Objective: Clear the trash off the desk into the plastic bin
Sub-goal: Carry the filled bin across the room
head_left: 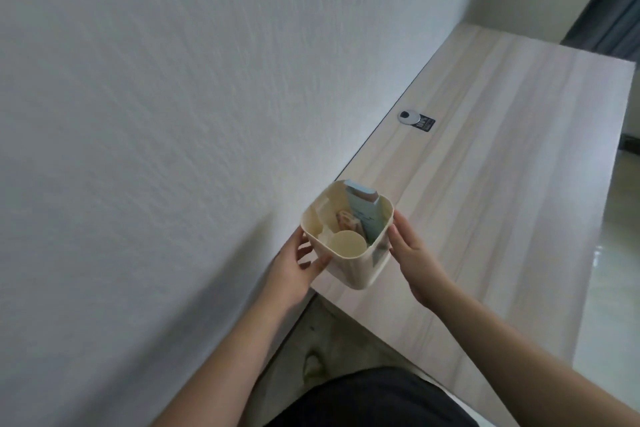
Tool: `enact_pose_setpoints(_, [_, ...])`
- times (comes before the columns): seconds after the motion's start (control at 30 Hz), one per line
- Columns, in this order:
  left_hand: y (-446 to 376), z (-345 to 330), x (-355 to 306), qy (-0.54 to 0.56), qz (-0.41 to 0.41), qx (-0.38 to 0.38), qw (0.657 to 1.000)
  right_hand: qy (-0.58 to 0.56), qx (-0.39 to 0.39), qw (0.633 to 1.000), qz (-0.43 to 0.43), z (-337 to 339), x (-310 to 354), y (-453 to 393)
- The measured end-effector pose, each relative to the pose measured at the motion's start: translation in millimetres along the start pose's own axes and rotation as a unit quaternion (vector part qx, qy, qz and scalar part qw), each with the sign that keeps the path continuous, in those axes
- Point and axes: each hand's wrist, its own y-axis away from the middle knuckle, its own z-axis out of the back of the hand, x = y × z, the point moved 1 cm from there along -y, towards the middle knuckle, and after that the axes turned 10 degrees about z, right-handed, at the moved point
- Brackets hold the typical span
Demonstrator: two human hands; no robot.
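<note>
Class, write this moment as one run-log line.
left hand: on bin side | right hand: on other side | plastic bin: on desk corner, holding trash

Both my bare forearms reach forward. My left hand (294, 267) has thumb and fingers spread in a loose grip; my right hand (412, 253) lies flatter, fingers straight, seemingly just touching.
</note>
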Motion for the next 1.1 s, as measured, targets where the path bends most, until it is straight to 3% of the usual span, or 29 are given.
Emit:
enact_pose_setpoints(0.47, [-50,0,24,-0.004,0.056,0.101,0.993,-0.122,-0.131,0.979,-0.095,-18,-19,-26])
enact_pose_setpoints(0.63, [-55,-8,34,0.043,0.067,0.103,0.991,-0.148,-0.140,0.972,-0.121,-13,-24,-30])
enact_pose_setpoints(0.73, [-54,-11,35,0.123,0.089,0.097,0.984,-0.144,-0.141,0.970,-0.134,-11,-25,-32])
enact_pose_setpoints(0.93, [-53,-8,38,0.291,0.223,0.018,0.930,-0.153,-0.198,0.947,-0.200,6,-37,-28])
enact_pose_setpoints(1.1, [-42,-21,38,0.418,0.328,0.059,0.845,-0.179,-0.204,0.931,-0.244,11,-43,-29])
